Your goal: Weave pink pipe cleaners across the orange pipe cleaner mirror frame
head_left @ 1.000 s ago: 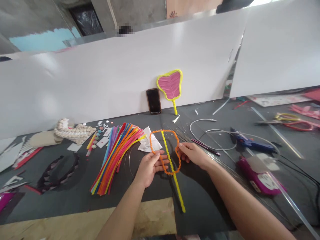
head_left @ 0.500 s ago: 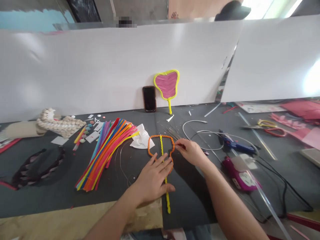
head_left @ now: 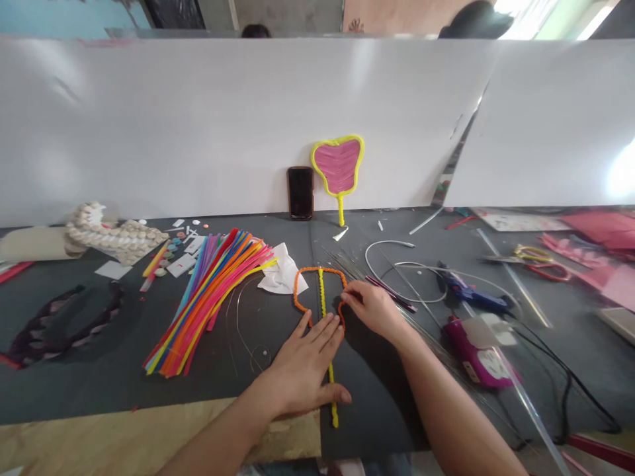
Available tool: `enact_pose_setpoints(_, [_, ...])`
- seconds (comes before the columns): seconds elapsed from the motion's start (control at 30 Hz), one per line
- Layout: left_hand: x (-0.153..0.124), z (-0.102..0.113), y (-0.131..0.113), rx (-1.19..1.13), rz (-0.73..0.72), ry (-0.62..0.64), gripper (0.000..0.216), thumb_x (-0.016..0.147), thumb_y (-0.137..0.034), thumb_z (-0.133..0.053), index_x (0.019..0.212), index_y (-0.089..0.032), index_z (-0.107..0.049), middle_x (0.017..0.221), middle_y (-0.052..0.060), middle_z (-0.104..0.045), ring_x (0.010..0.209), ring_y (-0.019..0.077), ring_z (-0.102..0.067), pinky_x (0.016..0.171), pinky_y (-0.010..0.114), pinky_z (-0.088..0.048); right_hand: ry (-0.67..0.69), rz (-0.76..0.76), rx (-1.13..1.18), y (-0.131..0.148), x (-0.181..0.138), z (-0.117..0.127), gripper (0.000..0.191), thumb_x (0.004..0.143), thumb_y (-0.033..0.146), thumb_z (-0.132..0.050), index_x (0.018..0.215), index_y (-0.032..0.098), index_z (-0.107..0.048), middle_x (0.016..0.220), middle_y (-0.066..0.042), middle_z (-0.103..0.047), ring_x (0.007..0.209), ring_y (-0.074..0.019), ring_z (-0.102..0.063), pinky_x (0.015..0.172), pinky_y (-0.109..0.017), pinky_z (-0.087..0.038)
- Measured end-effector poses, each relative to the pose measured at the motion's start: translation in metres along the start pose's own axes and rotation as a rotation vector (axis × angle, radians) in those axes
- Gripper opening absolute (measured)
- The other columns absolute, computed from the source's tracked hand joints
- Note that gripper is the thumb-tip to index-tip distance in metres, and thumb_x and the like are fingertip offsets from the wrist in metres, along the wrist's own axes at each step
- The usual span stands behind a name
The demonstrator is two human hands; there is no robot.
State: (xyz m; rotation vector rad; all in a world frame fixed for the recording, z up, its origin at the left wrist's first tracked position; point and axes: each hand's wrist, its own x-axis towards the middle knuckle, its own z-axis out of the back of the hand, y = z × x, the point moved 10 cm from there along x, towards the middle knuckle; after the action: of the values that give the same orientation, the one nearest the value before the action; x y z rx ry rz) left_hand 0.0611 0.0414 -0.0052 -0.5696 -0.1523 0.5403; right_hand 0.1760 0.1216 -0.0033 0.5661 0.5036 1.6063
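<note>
Shifted the left hand point(head_left: 306, 367), since a second ago, from a grip on the left edge of the orange pipe-cleaner outline point(head_left: 296, 291) to flat on top of its lower part. Spread it palm-down with fingers slightly apart, across the outline and its yellow stem point(head_left: 322, 291), clamped on neither. Hid the outline's lower curve beneath those fingers. Held the right hand point(head_left: 370, 307) at the outline's right edge, thumb and fingertips drawn together on the orange strand. Had the outline on the worktop point(head_left: 99, 390), upper part just beyond the left fingertips, stem end just on the near side of the left thumb. Had crumpled white paper point(head_left: 282, 271) beyond the left hand, a bundle of coloured pipe cleaners point(head_left: 203, 304) to that hand's left, and a dark braided headband point(head_left: 64, 324) well apart farther left. Saw a smartphone point(head_left: 300, 193) and a pink fan with a yellow rim point(head_left: 337, 165) well beyond both hands, against a white panel point(head_left: 198, 132). Had a blue glue gun point(head_left: 476, 291), a magenta device point(head_left: 479, 350) and scissors point(head_left: 533, 261) to the right of the right hand.
</note>
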Motion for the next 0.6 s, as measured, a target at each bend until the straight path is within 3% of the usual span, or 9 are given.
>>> enact_pose_setpoints(0.17, [0.002, 0.012, -0.001, 0.059, -0.048, -0.111, 0.080, 0.082, -0.060, -0.048, 0.146, -0.019, -0.026, 0.149, 0.015, -0.030, 0.140, 0.0288, -0.022, 0.113, 0.050, 0.003, -0.176, 0.046, -0.059, -0.003, 0.004, 0.022, 0.019, 0.088, 0.021, -0.045, 0.089, 0.020, -0.064, 0.085, -0.005, -0.068, 0.081, -0.0186, -0.059, 0.077, -0.028, -0.042])
enact_pose_setpoints(0.3, [0.002, 0.049, 0.019, 0.120, 0.051, -0.394, 0.058, 0.087, -0.047, -0.048, 0.139, -0.022, -0.040, 0.146, 0.012, -0.040, 0.139, 0.0303, -0.026, 0.114, 0.052, -0.003, -0.253, 0.062, -0.251, -0.003, -0.001, 0.033, 0.022, 0.083, 0.017, -0.052, 0.102, 0.019, -0.063, 0.106, -0.010, -0.065, 0.102, -0.0254, -0.053, 0.093, -0.037, -0.037])
enact_pose_setpoints(0.43, [-0.013, 0.083, 0.044, 0.241, 0.246, -0.664, 0.041, 0.090, -0.035, -0.044, 0.128, -0.020, -0.052, 0.136, 0.012, -0.052, 0.137, 0.0297, -0.031, 0.113, 0.052, -0.013, -0.142, -0.038, -0.436, -0.017, -0.011, 0.024, 0.034, 0.080, 0.018, -0.059, 0.114, 0.016, -0.059, 0.114, -0.014, -0.061, 0.106, -0.0292, -0.051, 0.092, -0.040, -0.037])
enact_pose_setpoints(0.6, [-0.023, 0.093, 0.055, 0.321, 0.315, -0.775, 0.036, 0.088, -0.028, -0.046, 0.122, -0.019, -0.055, 0.133, 0.013, -0.054, 0.135, 0.0300, -0.033, 0.112, 0.050, -0.016, -0.119, -0.036, -0.564, -0.024, -0.023, 0.024, 0.025, 0.087, 0.024, -0.054, 0.109, 0.019, -0.063, 0.116, -0.012, -0.061, 0.106, -0.0277, -0.051, 0.090, -0.038, -0.037])
